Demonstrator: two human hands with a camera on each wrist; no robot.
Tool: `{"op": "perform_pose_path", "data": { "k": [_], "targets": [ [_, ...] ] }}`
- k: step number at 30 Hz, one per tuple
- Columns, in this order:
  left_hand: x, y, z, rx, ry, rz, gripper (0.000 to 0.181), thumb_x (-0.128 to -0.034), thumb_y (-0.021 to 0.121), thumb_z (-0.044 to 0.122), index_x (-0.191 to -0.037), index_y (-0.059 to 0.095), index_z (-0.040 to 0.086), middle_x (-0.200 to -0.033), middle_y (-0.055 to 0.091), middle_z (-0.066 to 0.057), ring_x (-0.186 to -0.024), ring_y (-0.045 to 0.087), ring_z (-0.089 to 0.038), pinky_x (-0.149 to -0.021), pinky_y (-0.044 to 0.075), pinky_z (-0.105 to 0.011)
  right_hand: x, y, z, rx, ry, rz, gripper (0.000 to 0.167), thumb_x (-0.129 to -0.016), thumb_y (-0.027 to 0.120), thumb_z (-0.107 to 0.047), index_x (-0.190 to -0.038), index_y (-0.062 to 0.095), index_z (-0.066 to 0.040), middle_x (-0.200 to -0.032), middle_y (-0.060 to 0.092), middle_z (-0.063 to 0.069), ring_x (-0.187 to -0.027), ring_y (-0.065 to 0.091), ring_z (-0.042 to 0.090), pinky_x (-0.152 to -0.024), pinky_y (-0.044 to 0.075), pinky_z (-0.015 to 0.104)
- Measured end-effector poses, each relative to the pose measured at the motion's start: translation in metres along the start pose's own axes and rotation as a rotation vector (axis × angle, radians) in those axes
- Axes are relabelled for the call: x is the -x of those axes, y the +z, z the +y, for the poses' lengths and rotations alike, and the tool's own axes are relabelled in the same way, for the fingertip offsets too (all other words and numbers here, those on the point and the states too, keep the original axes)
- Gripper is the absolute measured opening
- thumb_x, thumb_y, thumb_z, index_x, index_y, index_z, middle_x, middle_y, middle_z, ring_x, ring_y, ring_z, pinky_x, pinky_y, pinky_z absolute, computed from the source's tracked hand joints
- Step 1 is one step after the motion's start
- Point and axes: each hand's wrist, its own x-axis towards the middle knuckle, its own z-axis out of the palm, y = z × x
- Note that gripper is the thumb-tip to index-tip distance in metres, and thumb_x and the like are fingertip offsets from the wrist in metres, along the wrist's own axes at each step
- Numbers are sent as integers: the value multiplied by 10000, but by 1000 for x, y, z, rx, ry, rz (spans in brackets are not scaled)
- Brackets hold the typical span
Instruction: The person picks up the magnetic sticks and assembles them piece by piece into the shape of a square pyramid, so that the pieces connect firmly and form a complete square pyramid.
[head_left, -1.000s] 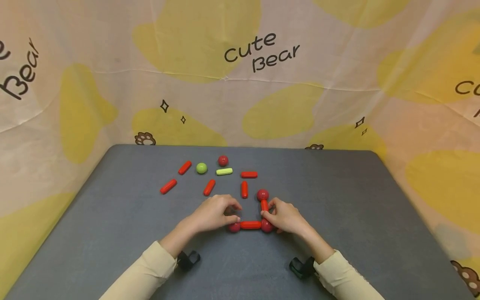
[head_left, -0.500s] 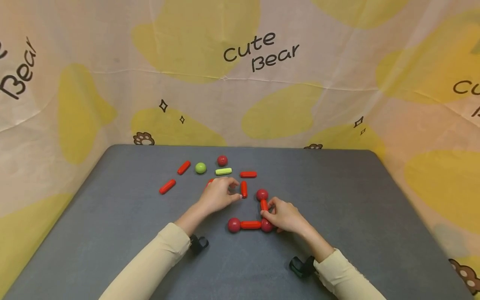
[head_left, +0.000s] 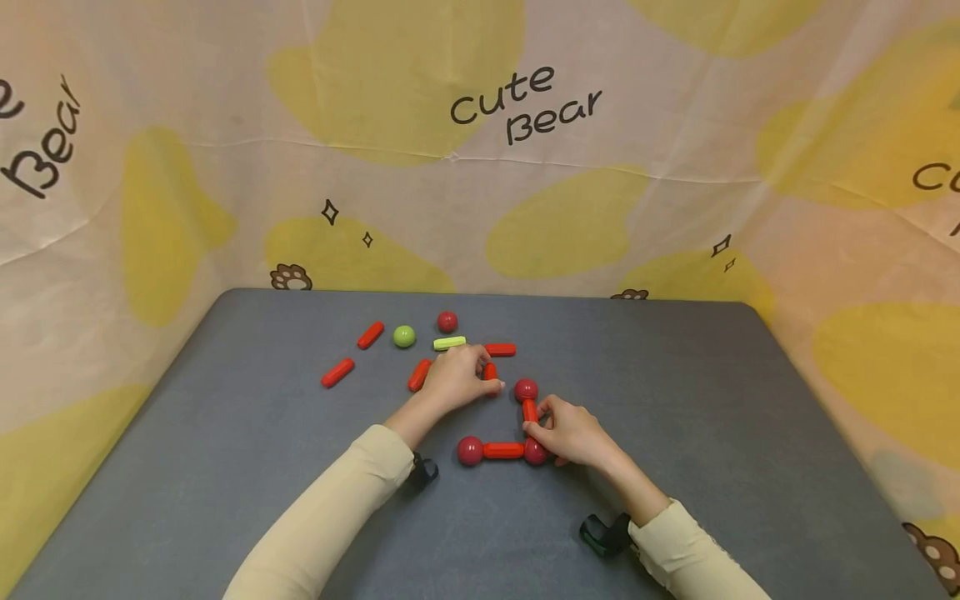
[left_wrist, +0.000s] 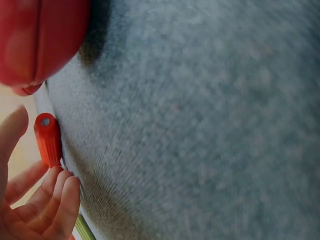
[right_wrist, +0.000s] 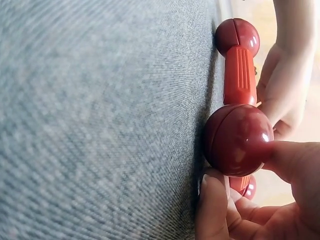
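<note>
Red balls and ribbed red rods of a construction toy form an L on the table: left ball [head_left: 470,451], front rod [head_left: 503,451], corner ball [right_wrist: 239,141], side rod [head_left: 530,410] and far ball [head_left: 527,389]. My right hand [head_left: 573,432] pinches the corner ball between thumb and fingers, beside the side rod. Farther forward, my left hand [head_left: 453,379] is at a loose red rod [left_wrist: 48,142], which has a grey spot on its end. In the left wrist view its fingers reach the rod's far end, while the thumb stays apart from it.
Behind the left hand lie a light-green rod [head_left: 449,342], a crosswise red rod [head_left: 500,350], a green ball [head_left: 404,337] and a red ball [head_left: 447,322]. More red rods [head_left: 337,372] lie to the left. A printed cloth [head_left: 555,208] hangs behind the grey table [head_left: 675,375].
My left hand has left the L's left ball and moved forward and slightly right to the loose red rod. The right hand stays at the corner.
</note>
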Motion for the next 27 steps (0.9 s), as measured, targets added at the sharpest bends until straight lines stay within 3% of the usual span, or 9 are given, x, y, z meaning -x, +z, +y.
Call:
{"op": "perform_pose_path", "data": {
  "k": [5,10,20,27],
  "targets": [
    [-1,2,3,-80,-21,-12,415,-715,763,402,-986,616,123,-824,601,24,-680,538,-113,-545,430,-258,0,1,0,-17,-2,1,228,-844,650,-255,-954,553,-80,-620,529,10,-400,548,131,-428,455,278],
    [0,2,5,-119,-11,-30,353,-738,759,315,-980,601,113,-736,531,12,-629,509,-133,-492,388,-252,0,2,0,-31,-4,7,228,-841,651,-245,-958,552,-76,-631,526,13,-393,547,130,-419,460,278],
    [5,-2,1,-129,17,-30,268,-774,686,127,-1041,671,98,-962,646,-37,-758,620,-207,-584,496,-328,0,2,-1,-29,1,17,238,-840,647,-243,-973,552,-71,-635,529,15,-391,550,127,-417,459,278],
    [8,-2,-4,-120,49,-23,223,-786,662,81,-1007,688,91,-950,639,-51,-806,616,-222,-645,507,-349,0,4,0,-32,1,19,236,-842,646,-246,-972,549,-75,-635,530,16,-390,551,128,-412,460,275]
  ]
}}
